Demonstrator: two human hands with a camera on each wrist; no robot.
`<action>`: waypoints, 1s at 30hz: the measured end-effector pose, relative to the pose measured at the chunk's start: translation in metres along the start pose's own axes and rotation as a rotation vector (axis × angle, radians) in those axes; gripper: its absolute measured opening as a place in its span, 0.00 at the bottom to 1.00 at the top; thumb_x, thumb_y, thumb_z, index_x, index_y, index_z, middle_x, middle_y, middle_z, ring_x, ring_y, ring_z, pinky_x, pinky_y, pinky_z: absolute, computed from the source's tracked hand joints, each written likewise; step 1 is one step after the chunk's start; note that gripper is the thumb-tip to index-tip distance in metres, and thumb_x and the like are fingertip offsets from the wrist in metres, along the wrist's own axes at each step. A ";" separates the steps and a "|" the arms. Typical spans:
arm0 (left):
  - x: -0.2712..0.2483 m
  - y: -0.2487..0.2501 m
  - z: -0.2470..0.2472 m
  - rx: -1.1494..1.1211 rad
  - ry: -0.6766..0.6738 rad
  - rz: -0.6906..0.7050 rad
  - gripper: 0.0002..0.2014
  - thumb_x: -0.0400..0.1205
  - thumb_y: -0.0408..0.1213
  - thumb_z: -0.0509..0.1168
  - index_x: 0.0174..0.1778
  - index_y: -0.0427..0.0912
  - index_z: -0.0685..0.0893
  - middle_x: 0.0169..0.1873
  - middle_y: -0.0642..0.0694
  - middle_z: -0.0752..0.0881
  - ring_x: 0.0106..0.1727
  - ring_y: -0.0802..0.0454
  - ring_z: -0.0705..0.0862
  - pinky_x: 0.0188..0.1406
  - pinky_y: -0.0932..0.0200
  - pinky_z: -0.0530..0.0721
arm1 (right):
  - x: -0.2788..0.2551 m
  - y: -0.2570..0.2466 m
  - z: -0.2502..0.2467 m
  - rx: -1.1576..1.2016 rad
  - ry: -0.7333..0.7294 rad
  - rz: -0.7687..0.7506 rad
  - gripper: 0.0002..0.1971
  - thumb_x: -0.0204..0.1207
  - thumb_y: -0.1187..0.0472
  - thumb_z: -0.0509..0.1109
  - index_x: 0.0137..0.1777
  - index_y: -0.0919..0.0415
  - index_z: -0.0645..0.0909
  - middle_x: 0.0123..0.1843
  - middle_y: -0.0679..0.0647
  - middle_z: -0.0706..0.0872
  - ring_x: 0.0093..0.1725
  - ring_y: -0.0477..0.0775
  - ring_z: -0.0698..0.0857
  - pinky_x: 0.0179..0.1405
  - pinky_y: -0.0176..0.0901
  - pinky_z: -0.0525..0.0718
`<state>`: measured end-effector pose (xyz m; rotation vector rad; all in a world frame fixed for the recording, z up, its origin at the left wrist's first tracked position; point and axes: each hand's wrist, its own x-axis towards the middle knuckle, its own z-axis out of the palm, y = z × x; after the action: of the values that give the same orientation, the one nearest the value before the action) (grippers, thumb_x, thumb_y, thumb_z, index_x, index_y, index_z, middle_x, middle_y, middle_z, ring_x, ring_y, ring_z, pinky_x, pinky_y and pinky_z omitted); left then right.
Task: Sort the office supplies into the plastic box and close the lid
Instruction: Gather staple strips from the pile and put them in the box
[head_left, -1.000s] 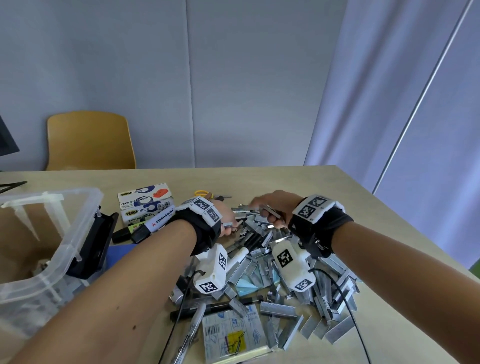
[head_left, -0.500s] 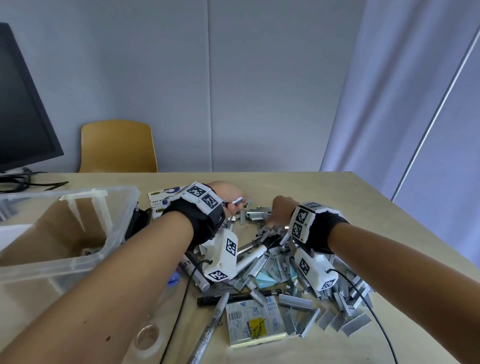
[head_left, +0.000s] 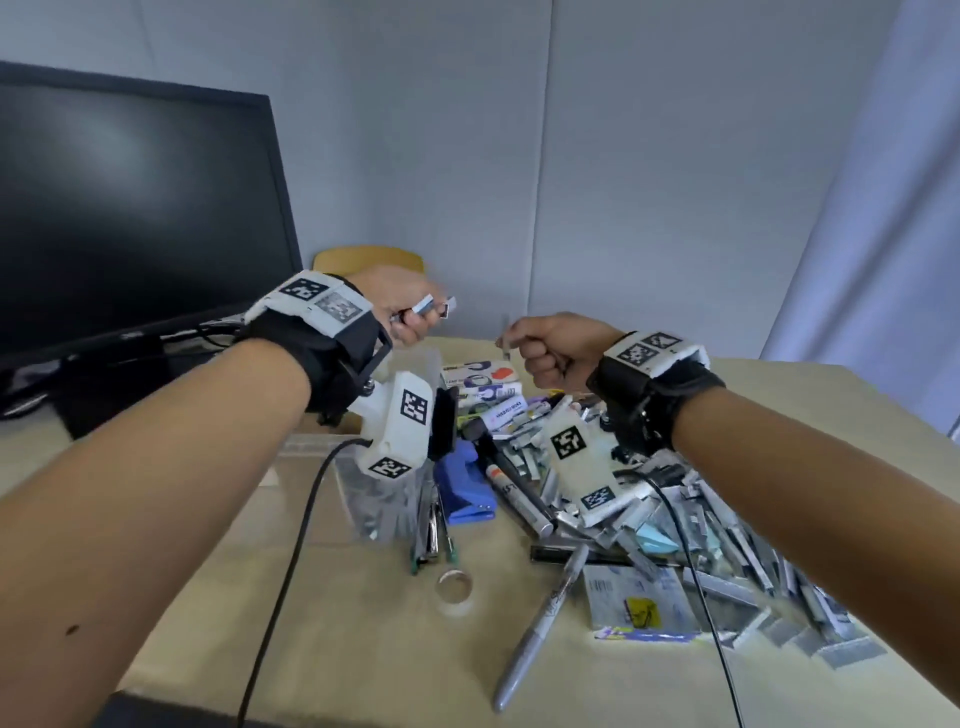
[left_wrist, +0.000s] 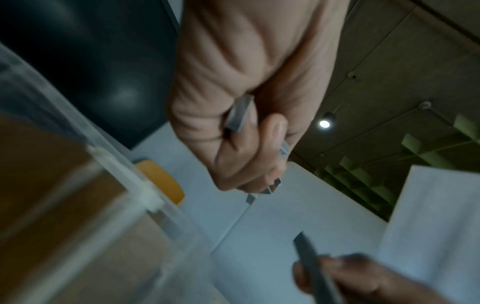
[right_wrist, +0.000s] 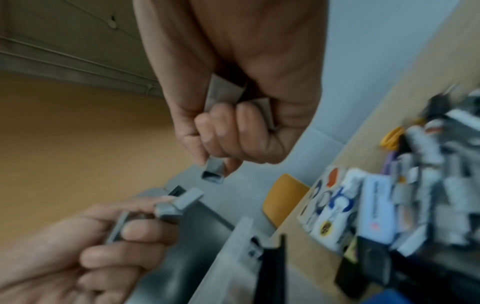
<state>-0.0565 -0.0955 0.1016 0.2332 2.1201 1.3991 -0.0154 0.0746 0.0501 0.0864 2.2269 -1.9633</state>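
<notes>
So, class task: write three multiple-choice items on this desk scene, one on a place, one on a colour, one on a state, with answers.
1. Where is the monitor?
A. far left of the table
B. far right
C. under the table

2. What colour is the hole punch?
A. red
B. blue
C. green

3. What are the left hand and right hand doing?
A. lying flat and empty
B. each gripping staple strips
C. closing a lid

Answers: 1 A, it stands behind the left arm. 2 B, its body is blue. 3 B, grey strips stick out of both fists.
</notes>
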 end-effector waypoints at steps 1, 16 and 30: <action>-0.004 -0.006 -0.009 0.053 0.003 -0.052 0.26 0.83 0.28 0.48 0.16 0.40 0.74 0.08 0.52 0.68 0.04 0.61 0.62 0.01 0.73 0.56 | 0.004 -0.006 0.012 -0.005 -0.027 -0.012 0.15 0.83 0.63 0.54 0.33 0.55 0.65 0.10 0.44 0.60 0.09 0.40 0.57 0.09 0.27 0.54; -0.015 -0.033 -0.041 0.278 0.209 -0.179 0.10 0.87 0.33 0.54 0.57 0.29 0.73 0.44 0.37 0.79 0.48 0.42 0.83 0.53 0.51 0.86 | 0.029 -0.034 0.084 -0.002 -0.090 -0.064 0.15 0.80 0.64 0.57 0.31 0.54 0.66 0.12 0.44 0.63 0.11 0.41 0.59 0.12 0.29 0.54; -0.019 -0.030 -0.036 0.516 0.172 -0.201 0.08 0.83 0.34 0.61 0.40 0.35 0.74 0.38 0.42 0.82 0.26 0.50 0.87 0.21 0.63 0.82 | 0.030 -0.036 0.096 0.099 -0.008 -0.093 0.16 0.78 0.62 0.57 0.27 0.55 0.65 0.13 0.45 0.64 0.11 0.43 0.60 0.11 0.27 0.57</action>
<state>-0.0557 -0.1451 0.0917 0.0940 2.5401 0.7638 -0.0420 -0.0272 0.0693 -0.0121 2.1650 -2.1184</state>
